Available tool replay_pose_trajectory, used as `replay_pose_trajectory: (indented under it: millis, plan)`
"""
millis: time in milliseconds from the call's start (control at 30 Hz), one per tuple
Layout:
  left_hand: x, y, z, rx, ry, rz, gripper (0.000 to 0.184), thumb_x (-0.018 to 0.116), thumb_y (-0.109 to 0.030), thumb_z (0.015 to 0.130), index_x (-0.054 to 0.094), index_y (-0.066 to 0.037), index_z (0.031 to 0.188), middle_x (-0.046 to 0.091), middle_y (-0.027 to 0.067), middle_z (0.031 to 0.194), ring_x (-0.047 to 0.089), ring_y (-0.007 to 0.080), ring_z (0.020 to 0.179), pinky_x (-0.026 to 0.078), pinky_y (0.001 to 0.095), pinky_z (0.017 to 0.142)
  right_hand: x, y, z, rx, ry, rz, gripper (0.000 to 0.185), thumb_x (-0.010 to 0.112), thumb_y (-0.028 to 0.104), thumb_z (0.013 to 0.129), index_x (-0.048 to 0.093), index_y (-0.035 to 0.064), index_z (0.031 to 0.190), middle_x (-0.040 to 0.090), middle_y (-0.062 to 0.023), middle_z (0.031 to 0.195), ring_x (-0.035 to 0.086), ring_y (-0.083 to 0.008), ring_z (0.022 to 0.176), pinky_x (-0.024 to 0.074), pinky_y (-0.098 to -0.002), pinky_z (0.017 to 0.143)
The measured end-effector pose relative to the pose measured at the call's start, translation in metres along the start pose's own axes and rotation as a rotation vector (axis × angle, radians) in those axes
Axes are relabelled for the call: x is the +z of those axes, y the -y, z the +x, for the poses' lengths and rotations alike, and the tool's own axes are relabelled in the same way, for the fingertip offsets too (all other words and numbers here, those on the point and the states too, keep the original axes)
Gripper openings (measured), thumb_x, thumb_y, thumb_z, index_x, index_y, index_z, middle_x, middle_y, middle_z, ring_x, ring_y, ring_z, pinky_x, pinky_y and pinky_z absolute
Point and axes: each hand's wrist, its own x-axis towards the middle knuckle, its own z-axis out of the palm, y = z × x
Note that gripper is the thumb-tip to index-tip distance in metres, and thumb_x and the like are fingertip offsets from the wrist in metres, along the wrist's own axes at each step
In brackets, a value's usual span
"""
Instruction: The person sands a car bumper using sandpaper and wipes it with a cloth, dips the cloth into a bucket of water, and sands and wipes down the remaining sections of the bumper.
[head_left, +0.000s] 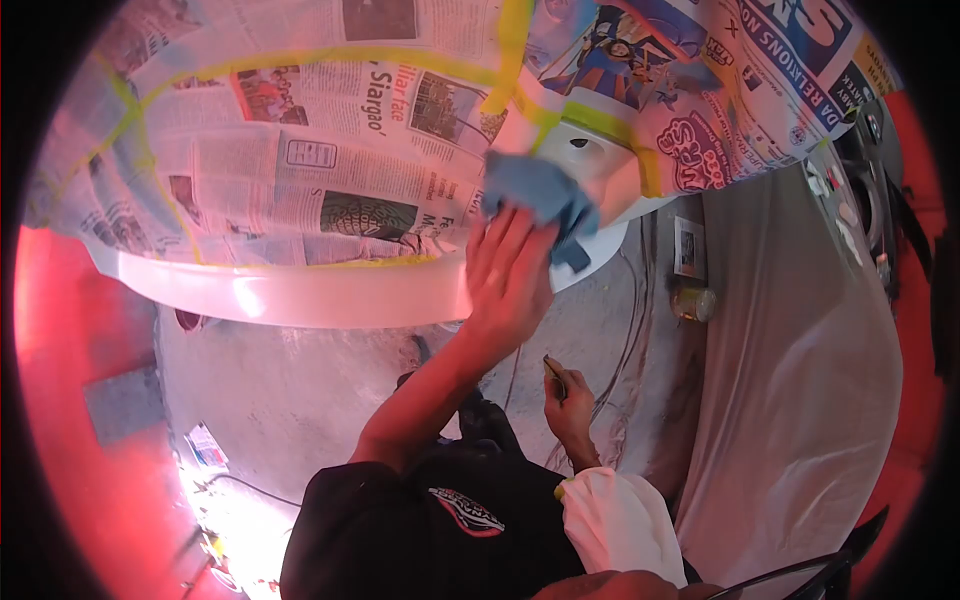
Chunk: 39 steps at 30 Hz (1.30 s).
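My left hand presses a blue-grey cloth against the white painted panel, beside the taped edge of the newspaper covering. The cloth is bunched under and beyond its fingertips. Lower down, my right hand is closed on a small, thin, yellowish-brown object that I cannot make out. That hand is apart from the panel, above the grey floor. Yellow tape runs across the newspaper, and a curved white bumper edge shows below it.
A grey cover drapes over something at the right. Near it on the floor are a jar and a framed sheet. Cables cross the floor. At the lower left, a bright light glares beside a cord.
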Motion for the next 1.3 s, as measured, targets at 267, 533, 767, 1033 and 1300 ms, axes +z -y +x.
replay_pose_trajectory:
  millis: [267,533,767,1033,1300]
  plan:
    - [0.075,0.048,-0.086,-0.028,0.179,0.491,0.030,0.060,-0.006,0.080,0.059,0.003,0.108,0.061,0.0170,0.119,0.051,0.0359,0.120,0.008,0.0743,0.108,-0.034,-0.043,0.003,0.077,0.150,0.074,0.029,0.061,0.019,0.093,0.067,0.0063,0.118,0.063,-0.0135,0.087,0.063,-0.0227,0.075,0.0481,-0.0318,0.069]
    - [0.051,0.036,-0.112,-0.183,0.290,0.190,0.023,0.057,-0.015,0.088,0.060,-0.001,0.106,0.061,0.0216,0.115,0.052,0.0382,0.117,0.025,0.0564,0.112,-0.062,-0.063,-0.003,0.048,0.211,0.018,0.028,0.061,0.018,0.093,0.067,0.0071,0.119,0.064,-0.0134,0.089,0.063,-0.0218,0.078,0.0480,-0.0315,0.071]
    - [0.084,0.016,-0.091,-0.770,0.018,-0.101,0.020,0.046,-0.016,0.096,0.053,0.002,0.103,0.054,0.0272,0.109,0.055,0.0453,0.092,0.047,0.0519,0.081,-0.074,-0.058,-0.014,0.130,0.300,-0.007,0.029,0.062,0.018,0.094,0.065,0.0018,0.118,0.066,-0.0091,0.100,0.060,-0.0134,0.086,0.0477,-0.0281,0.078]
    - [0.090,-0.044,-0.049,-0.721,-0.267,-0.369,0.036,0.046,-0.014,0.096,0.043,0.004,0.127,0.048,0.0276,0.125,0.047,0.0449,0.114,0.041,0.0494,0.098,-0.058,-0.056,-0.031,0.039,0.419,-0.032,0.031,0.062,0.018,0.092,0.065,0.0117,0.122,0.063,-0.0132,0.089,0.062,-0.0229,0.079,0.0486,-0.0329,0.073]
    - [0.005,0.122,-0.185,-0.418,0.268,0.187,0.024,0.054,-0.021,0.092,0.061,-0.002,0.105,0.059,0.0170,0.113,0.056,0.0327,0.107,0.042,0.0435,0.097,-0.049,-0.005,-0.017,-0.032,0.487,-0.282,0.030,0.062,0.018,0.092,0.065,0.0124,0.122,0.063,-0.0132,0.096,0.064,-0.0272,0.080,0.0498,-0.0351,0.070]
